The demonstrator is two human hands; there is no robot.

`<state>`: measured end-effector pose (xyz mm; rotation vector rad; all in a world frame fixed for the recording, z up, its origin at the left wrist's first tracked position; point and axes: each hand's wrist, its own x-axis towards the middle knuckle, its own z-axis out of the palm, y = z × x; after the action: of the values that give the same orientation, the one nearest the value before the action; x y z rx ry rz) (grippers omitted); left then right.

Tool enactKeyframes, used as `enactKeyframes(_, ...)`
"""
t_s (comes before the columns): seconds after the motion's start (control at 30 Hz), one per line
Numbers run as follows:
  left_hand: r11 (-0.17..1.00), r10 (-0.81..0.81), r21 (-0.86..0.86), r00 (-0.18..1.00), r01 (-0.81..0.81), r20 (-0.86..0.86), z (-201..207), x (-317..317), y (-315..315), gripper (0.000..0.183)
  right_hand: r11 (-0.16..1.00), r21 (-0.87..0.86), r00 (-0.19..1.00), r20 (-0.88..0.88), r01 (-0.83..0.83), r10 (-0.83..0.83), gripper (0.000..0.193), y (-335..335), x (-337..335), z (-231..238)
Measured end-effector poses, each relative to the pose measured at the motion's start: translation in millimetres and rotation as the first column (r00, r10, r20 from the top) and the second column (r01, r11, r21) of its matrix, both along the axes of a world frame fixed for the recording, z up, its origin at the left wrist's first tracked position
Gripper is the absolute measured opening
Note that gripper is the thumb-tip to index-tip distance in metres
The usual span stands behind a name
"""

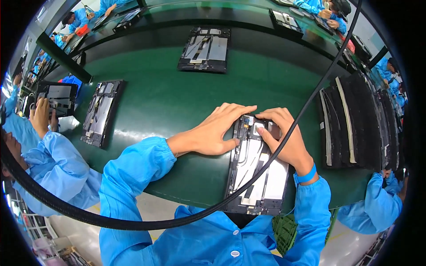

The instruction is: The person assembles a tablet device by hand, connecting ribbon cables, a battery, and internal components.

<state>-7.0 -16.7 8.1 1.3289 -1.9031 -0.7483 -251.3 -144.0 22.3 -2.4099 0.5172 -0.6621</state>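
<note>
1. Open tablet chassis (257, 170) lies back-up on the green belt (164, 93), right at the near edge, directly in front of the person's chest. Long axis runs near-to-far, tilted slightly: far end leans right, near end overhangs toward the body.
2. Work spot = far top end of chassis, where a small white/silver part (257, 128) sits beside a dark module. Both hands meet there, so the chassis body stretches back from the fingertips toward the person.
3. Left hand (217, 131): flat, fingers extended & spread little, palm down; fingertips on chassis top-left corner, thumb along its left edge. Grips nothing, just presses/steadies.
4. Right hand (284, 137): fingers curled, tips pinched down on the small part at the top end; blue wrist band (307, 175) over the chassis right edge. Whether it actually holds the part or only presses it: can't tell.
5. Right hand is the nearer one to the part; left sits just beside it, touching frame only.
6. Black cable (284, 146) arcs across view, over chassis & right hand.
7. Further out: same-type chassis at left (102, 113) & far centre (205, 48), well apart; stack of dark panels (355, 119) on edge at right; co-workers in blue sleeves at both sides.
</note>
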Motion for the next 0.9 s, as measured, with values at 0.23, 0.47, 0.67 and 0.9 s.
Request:
enactKeyframes(0.23, 0.995, -0.043, 0.090, 0.999, 0.041, 0.013, 9.8, 6.0, -1.3, 0.098, 0.992, 0.074, 0.992, 0.063, 0.100, -0.105, 0.022, 3.9, 2.1, 1.4)
enactKeyframes(0.47, 0.991, -0.063, 0.119, 0.998, 0.063, 0.000, 14.3, 3.3, -5.2, 0.104, 0.993, -0.090, 0.990, 0.127, 0.074, -0.062, 0.017, 2.5, 1.9, -13.5)
enactKeyframes(0.67, 0.993, -0.011, 0.119, 0.998, 0.004, 0.058, 15.9, -3.0, -1.7, 0.102, 1.000, 0.020, 0.999, 0.050, -0.001, 0.000, 0.020, 2.9, 0.6, 1.3)
enactKeyframes(0.9, 0.995, 0.030, 0.094, 1.000, -0.030, -0.002, 7.4, -8.6, -3.9, 0.101, 0.983, 0.182, 0.997, -0.060, -0.027, 0.039, 0.020, -0.2, -3.6, 9.4)
